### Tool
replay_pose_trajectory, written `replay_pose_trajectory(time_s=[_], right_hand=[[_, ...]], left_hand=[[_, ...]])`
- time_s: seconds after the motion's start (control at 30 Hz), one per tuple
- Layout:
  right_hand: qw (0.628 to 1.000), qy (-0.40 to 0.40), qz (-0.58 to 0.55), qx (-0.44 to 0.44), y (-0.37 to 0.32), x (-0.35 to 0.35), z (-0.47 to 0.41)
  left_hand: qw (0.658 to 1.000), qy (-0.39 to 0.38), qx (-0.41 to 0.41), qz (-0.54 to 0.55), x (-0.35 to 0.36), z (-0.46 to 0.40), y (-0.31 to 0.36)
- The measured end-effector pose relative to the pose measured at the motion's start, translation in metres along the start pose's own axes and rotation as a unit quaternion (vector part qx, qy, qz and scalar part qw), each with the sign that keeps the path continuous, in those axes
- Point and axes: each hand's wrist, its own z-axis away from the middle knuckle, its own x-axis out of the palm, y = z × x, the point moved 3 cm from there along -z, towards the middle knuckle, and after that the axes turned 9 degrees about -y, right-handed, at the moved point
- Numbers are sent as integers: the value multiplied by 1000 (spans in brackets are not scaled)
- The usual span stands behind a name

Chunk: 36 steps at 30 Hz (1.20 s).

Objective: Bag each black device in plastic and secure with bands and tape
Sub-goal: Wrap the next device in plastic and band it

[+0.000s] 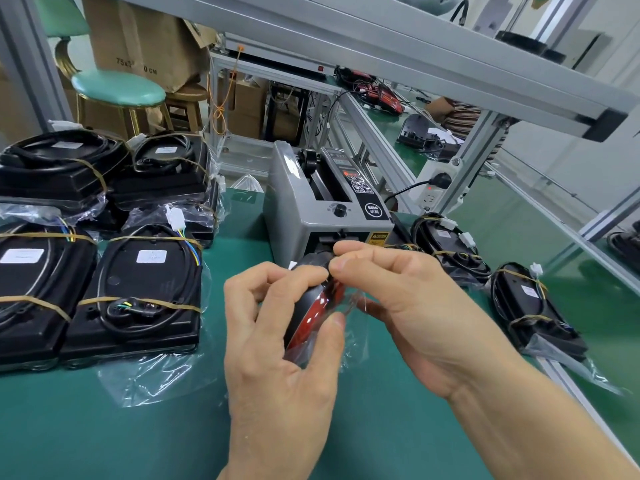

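A black device with a red glossy face (317,304), wrapped in clear plastic, is held on edge above the green table in front of the tape dispenser. My left hand (277,341) grips its lower side, thumb on the plastic. My right hand (391,299) pinches the top edge of the device with thumb and forefinger, and its other fingers are behind the plastic. Much of the device is hidden by both hands.
A grey tape dispenser (322,202) stands just behind my hands. Several bagged, banded black devices (138,289) are stacked at the left. Two more devices (530,306) lie at the right near the table's aluminium rail (571,386). A green stool (117,86) stands at the back left.
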Motion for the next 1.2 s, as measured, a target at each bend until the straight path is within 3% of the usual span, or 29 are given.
replay_pose_trajectory(time_s=[0.7, 0.8, 0.87, 0.97, 1.1, 1.2], right_hand=[[992, 33, 87, -80, 6, -7, -7], [993, 65, 50, -86, 10, -17, -11], [994, 41, 12, -97, 10, -17, -12], [990, -21, 68, -119, 10, -3, -17], [988, 21, 72, -135, 16, -6, -27], [989, -11, 61, -134, 17, -7, -31]], left_hand=[[998, 6, 2, -58, -2, 0, 2], [995, -1, 15, -97, -3, 1, 0], [992, -8, 26, -123, -3, 4, -1], [990, -1, 37, -137, -3, 4, 0], [994, 8, 23, -109, -11, 0, -3], [997, 10, -13, -76, -16, 0, -4]])
